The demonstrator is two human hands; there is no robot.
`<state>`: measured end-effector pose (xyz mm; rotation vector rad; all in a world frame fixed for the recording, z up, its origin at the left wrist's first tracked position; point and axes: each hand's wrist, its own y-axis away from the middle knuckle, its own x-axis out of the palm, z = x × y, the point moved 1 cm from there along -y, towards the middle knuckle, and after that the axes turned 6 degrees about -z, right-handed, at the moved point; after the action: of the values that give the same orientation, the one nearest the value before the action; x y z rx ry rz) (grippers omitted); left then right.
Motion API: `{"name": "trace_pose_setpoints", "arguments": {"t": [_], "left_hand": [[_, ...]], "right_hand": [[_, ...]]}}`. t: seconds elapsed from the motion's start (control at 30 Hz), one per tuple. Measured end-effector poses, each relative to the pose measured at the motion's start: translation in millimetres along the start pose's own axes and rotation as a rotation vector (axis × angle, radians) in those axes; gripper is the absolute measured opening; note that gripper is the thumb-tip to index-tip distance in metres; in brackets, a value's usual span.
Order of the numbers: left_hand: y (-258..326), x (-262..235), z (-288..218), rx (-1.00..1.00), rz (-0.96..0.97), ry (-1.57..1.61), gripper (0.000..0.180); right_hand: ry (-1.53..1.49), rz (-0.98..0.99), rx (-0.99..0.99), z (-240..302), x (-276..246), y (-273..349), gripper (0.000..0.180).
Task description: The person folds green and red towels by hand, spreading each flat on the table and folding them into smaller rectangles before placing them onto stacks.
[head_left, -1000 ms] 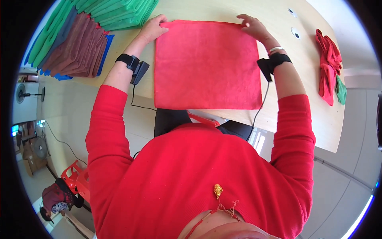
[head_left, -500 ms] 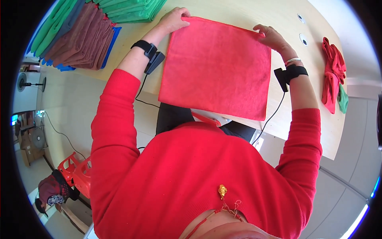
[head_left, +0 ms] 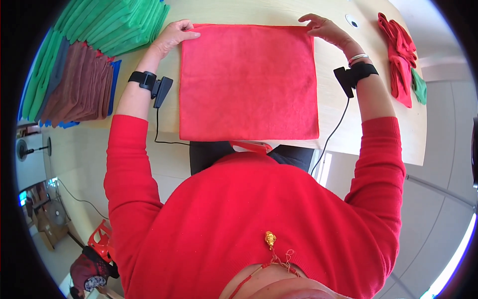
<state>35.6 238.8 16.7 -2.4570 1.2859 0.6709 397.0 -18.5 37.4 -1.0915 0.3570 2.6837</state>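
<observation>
On the pale table [head_left: 343, 114], both hands' grips pinch the red cloth's [head_left: 248, 82] far corners

A pale wooden table [head_left: 348, 124] carries a red cloth [head_left: 248, 82] spread flat at its middle. At its left lie stacks of green cloths [head_left: 117, 22] and brown cloths [head_left: 79, 87]. At its right edge lies a heap of red cloths [head_left: 398, 55] with a green one [head_left: 419, 87].

Square red cloth [head_left: 248, 82], spread flat on the table, far corners pinched
</observation>
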Motion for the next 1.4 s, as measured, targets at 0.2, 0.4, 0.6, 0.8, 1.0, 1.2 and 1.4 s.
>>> {"name": "trace_pose_setpoints", "arguments": {"t": [0.2, 0.4, 0.6, 0.8, 1.0, 1.2, 1.4], "left_hand": [[-3.2, 0.7, 2.6, -0.054, -0.016, -0.006, 0.023], [-3.8, 2.7, 7.2, -0.092, -0.046, 0.008, 0.022], [-3.4, 0.7, 9.7, -0.076, -0.068, 0.009, 0.022], [3.3, -1.1, 6.3, -0.067, -0.093, 0.058, 0.022], [7.3, -3.9, 9.8, -0.05, -0.16, 0.116, 0.025], [0.6, -4.3, 21.2, -0.051, -0.236, 0.078, 0.028], [-6.8, -7.2, 47.8, 0.003, -0.337, 0.037, 0.025]], "right_hand": [[-0.127, -0.027, -0.088, -5.5, 9.9, -2.5, 0.036], [0.005, -0.096, -0.112, -15.0, 18.4, -5.3, 0.025], [0.074, -0.129, -0.116, -18.5, 20.2, -4.9, 0.018], [0.227, -0.169, -0.098, -16.7, 24.4, -7.4, 0.012], [0.073, -0.263, -0.14, -9.8, 25.9, -3.1, 0.006], [-0.077, -0.302, -0.121, -13.7, 26.9, -4.3, 0.004], [-0.068, -0.345, -0.101, -2.4, 32.7, -2.0, 0.007]]}}
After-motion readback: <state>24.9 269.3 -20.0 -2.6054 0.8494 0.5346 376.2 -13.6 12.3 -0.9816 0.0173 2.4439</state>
